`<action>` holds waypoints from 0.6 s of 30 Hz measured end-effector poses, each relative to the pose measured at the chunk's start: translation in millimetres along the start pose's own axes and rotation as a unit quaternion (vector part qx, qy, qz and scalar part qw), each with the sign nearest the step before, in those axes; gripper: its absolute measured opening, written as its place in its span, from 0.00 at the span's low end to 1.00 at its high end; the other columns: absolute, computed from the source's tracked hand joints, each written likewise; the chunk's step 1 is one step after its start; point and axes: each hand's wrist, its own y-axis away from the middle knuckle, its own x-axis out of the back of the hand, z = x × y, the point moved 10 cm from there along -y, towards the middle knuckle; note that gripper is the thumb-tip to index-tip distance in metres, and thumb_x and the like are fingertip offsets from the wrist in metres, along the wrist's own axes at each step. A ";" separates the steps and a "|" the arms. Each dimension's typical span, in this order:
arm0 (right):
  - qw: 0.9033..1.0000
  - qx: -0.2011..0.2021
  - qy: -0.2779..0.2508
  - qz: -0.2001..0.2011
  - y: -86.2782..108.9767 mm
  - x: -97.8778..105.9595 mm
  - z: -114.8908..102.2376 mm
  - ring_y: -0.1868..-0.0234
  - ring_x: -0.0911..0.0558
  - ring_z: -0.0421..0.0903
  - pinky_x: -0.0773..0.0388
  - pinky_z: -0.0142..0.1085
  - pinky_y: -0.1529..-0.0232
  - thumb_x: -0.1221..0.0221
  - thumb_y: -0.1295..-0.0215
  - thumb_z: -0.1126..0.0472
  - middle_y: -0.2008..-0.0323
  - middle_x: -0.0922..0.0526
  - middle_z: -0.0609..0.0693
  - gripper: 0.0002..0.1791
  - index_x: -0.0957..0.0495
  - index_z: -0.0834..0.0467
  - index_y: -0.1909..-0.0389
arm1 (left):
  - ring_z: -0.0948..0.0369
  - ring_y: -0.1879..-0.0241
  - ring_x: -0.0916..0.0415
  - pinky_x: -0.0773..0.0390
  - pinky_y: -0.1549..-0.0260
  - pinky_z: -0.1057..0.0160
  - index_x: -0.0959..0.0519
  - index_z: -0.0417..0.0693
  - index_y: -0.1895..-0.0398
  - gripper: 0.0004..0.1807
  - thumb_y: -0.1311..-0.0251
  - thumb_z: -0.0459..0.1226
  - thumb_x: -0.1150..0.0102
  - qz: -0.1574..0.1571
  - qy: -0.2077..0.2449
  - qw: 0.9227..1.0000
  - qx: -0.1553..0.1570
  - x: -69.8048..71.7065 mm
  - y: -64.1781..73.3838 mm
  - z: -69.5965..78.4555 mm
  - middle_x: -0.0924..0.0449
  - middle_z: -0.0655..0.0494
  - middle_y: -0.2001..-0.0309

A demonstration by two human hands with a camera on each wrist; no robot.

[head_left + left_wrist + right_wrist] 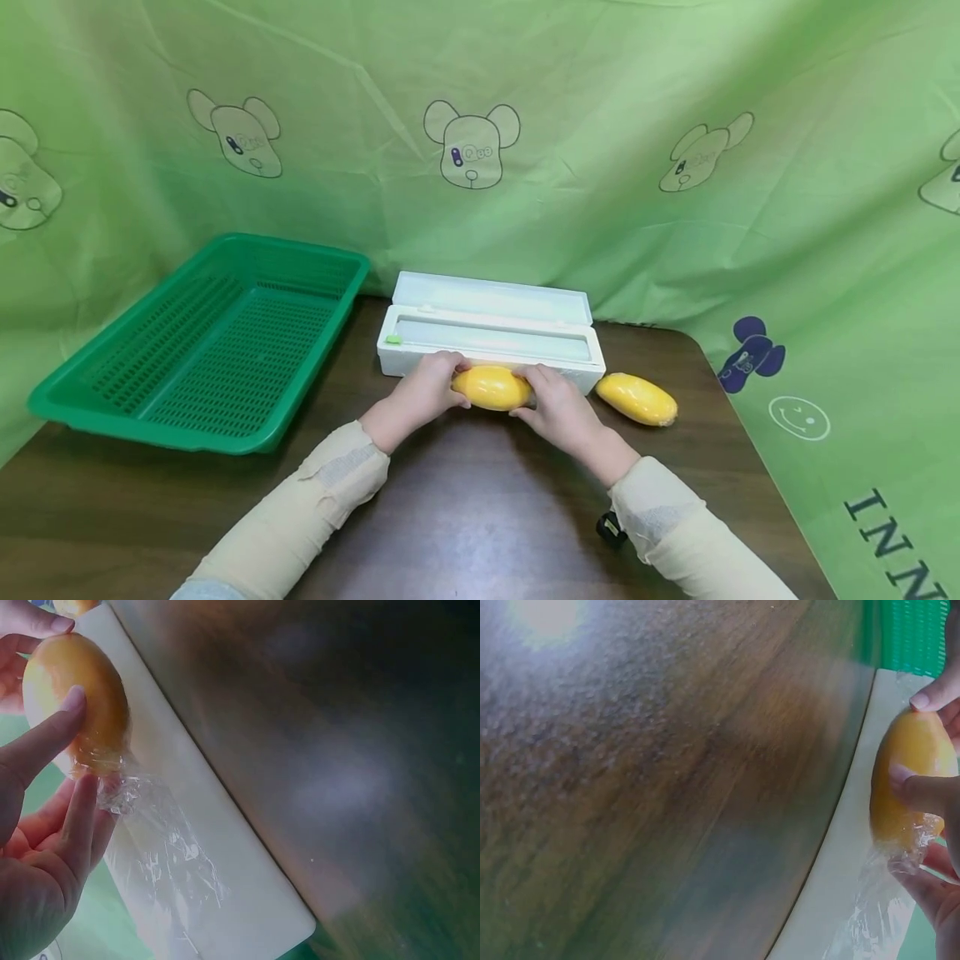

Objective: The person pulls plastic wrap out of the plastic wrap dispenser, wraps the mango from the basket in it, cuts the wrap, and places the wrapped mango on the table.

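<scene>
A yellow mango (492, 388), wrapped in clear cling film, is held level between both hands, just in front of a white cling film dispenser (491, 337). My left hand (429, 387) grips its left end, the thumb pressing on the peel in the left wrist view. At the other end, my right hand (561, 407) pinches it with thumb and fingers. Crumpled loose film (176, 847) trails from the mango in the left wrist view, and a loose tail of film (862, 915) shows in the right wrist view. Another yellow mango (637, 399) lies right of the dispenser.
The dispenser's lid (491, 297) stands raised, and a small green slider (393, 339) sits at its left. A green plastic basket (311, 367) stands on the left of the brown table (465, 517). By the right forearm lies a small black object (611, 529). Green cloth hangs behind.
</scene>
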 end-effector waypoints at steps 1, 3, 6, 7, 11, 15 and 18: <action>1.000 -0.004 -0.003 -0.003 0.1 -1.1 1.4 0.54 0.16 0.58 0.19 0.51 0.52 0.21 0.51 0.66 0.54 0.17 0.60 0.31 0.23 0.66 0.47 | 0.55 0.59 0.20 0.19 0.55 0.56 0.17 0.34 0.54 0.24 0.55 0.30 0.18 0.000 0.000 1.000 -0.001 -0.5 0.3 -0.5 0.16 0.47 0.59; 1.000 -0.011 -0.009 -0.007 0.2 -2.5 3.7 0.53 0.16 0.58 0.19 0.50 0.50 0.21 0.51 0.65 0.54 0.16 0.60 0.31 0.23 0.67 0.47 | 0.55 0.60 0.20 0.19 0.56 0.56 0.17 0.34 0.54 0.23 0.55 0.30 0.18 -0.003 0.003 1.000 -0.003 -2.0 0.4 -1.3 0.15 0.47 0.59; 1.000 -0.016 -0.015 -0.010 -1.7 -2.9 6.2 0.54 0.16 0.57 0.19 0.49 0.51 0.20 0.51 0.65 0.54 0.16 0.60 0.30 0.21 0.67 0.48 | 0.57 0.62 0.22 0.20 0.57 0.57 0.16 0.36 0.54 0.22 0.54 0.31 0.19 -0.011 0.002 1.000 -0.006 -2.0 -0.1 -1.7 0.15 0.50 0.60; 1.000 -0.016 -0.018 -0.011 -2.2 -3.0 6.9 0.54 0.16 0.56 0.19 0.49 0.51 0.20 0.52 0.65 0.54 0.16 0.59 0.30 0.21 0.67 0.48 | 0.58 0.62 0.23 0.20 0.58 0.58 0.16 0.36 0.55 0.21 0.53 0.31 0.19 -0.016 0.001 1.000 -0.008 -2.6 -0.4 -1.8 0.16 0.51 0.61; 1.000 -0.012 -0.024 -0.011 -2.3 -3.7 8.7 0.55 0.15 0.55 0.18 0.48 0.52 0.20 0.52 0.64 0.55 0.15 0.59 0.29 0.20 0.67 0.49 | 0.60 0.66 0.26 0.23 0.61 0.60 0.16 0.40 0.61 0.16 0.52 0.31 0.19 -0.031 -0.001 0.999 -0.010 -4.5 -2.7 -1.7 0.18 0.55 0.67; 0.999 -0.010 -0.029 -0.012 -1.7 -5.3 10.1 0.55 0.15 0.55 0.18 0.47 0.52 0.20 0.51 0.64 0.55 0.15 0.58 0.27 0.20 0.66 0.51 | 0.60 0.68 0.29 0.24 0.64 0.61 0.17 0.42 0.67 0.13 0.53 0.30 0.20 -0.043 0.000 0.999 -0.007 -6.9 -4.4 -2.0 0.22 0.57 0.70; 0.999 -0.012 -0.030 -0.016 -1.5 -6.9 11.1 0.55 0.15 0.54 0.18 0.47 0.52 0.20 0.52 0.63 0.56 0.15 0.58 0.27 0.20 0.66 0.52 | 0.60 0.68 0.30 0.25 0.64 0.61 0.18 0.43 0.69 0.13 0.52 0.31 0.20 -0.052 -0.005 0.999 -0.012 -9.0 -4.6 -1.5 0.23 0.58 0.71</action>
